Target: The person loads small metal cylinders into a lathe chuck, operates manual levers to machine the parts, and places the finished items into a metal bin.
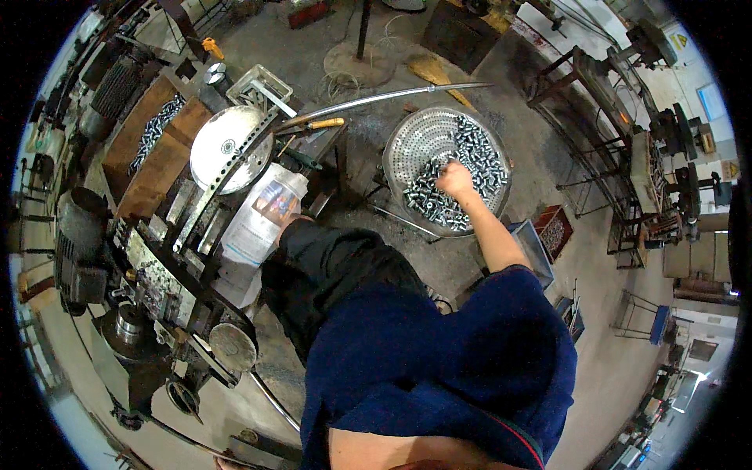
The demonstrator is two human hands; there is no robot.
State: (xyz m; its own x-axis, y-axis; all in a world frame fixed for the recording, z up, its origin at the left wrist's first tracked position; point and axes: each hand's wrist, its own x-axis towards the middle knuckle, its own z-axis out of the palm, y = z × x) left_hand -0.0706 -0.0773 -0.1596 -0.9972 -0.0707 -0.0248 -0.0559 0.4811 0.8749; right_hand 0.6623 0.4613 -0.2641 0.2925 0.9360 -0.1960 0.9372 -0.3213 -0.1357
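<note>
My right hand [454, 180] is over a wide round metal pan [415, 133] dotted with holes. Its fingers are curled together among short shiny metal cylinders [487, 164], and whatever they grip is hidden. The cylinders lie heaped across the right and near side of the pan, while its far left part shows bare perforated metal. My left hand cannot be made out. To the left, beside my black-trousered leg [337, 254], a machine bench carries a printed paper sheet [262, 215] and a round pale metal disc [223, 149].
A curved metal bar [376, 100] reaches from the bench past the pan's far side. Further left is a rusty bin [149, 184] with metal parts. A blue-grey bin [533, 247] and a red box [554, 233] stand right of the pan. A broom [431, 70] lies beyond.
</note>
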